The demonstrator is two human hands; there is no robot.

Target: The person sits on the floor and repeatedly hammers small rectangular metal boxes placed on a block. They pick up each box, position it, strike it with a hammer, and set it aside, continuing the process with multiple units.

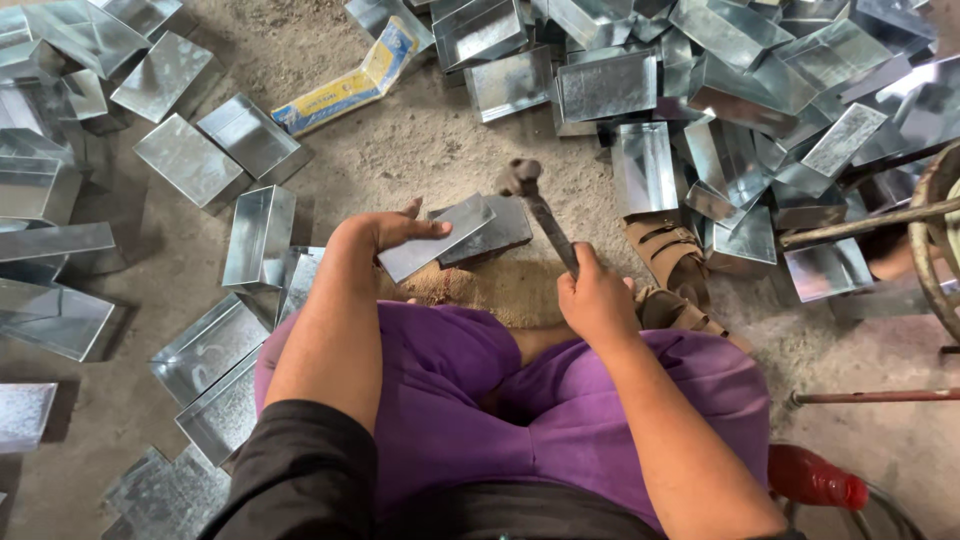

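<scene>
I was in a small metal workshop, sitting low on a dusty concrete floor (400,150). All around me lay many shiny sheet-metal boxes (610,85), some in a big heap and others spread at my side. In my right hand (597,300) I held a dark hammer (535,205). A rusty iron frame (935,240) stood near the heap.

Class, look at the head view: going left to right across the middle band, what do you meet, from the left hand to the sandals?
Left hand → metal sheet → hammer → right hand → sandals.
</scene>
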